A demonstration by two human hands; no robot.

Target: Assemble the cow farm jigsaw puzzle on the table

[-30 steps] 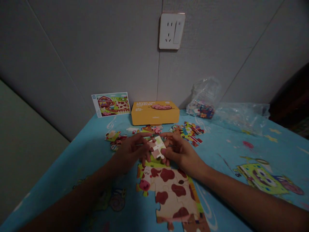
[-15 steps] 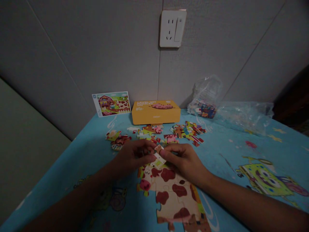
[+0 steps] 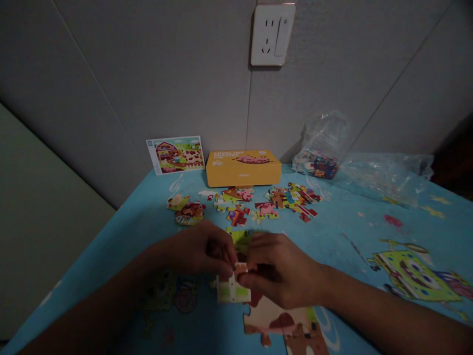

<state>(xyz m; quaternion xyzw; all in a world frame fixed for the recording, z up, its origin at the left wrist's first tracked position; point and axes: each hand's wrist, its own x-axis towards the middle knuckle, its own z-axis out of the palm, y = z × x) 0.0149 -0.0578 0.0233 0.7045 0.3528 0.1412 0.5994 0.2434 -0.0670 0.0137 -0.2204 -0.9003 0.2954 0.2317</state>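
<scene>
A puzzle piece with a white fence, green grass and a brown patch is pinched between my two hands. My left hand grips its upper left side, fingers closed. On its right edge my right hand has thumb and fingers closed. Below and behind them lies a partly joined puzzle of a white cow with red-brown patches; my hands cover much of its middle. A green part of it shows beyond my fingers.
Loose puzzle pieces lie left, with more pieces farther right. A yellow box and a picture card stand by the wall. A plastic bag with pieces and a flat clear bag lie right on the blue cloth.
Both hands have come nearer to me with the fence piece, from the top of the joined puzzle to its lower left side. The piece has turned more upright. The view has shifted slightly.
</scene>
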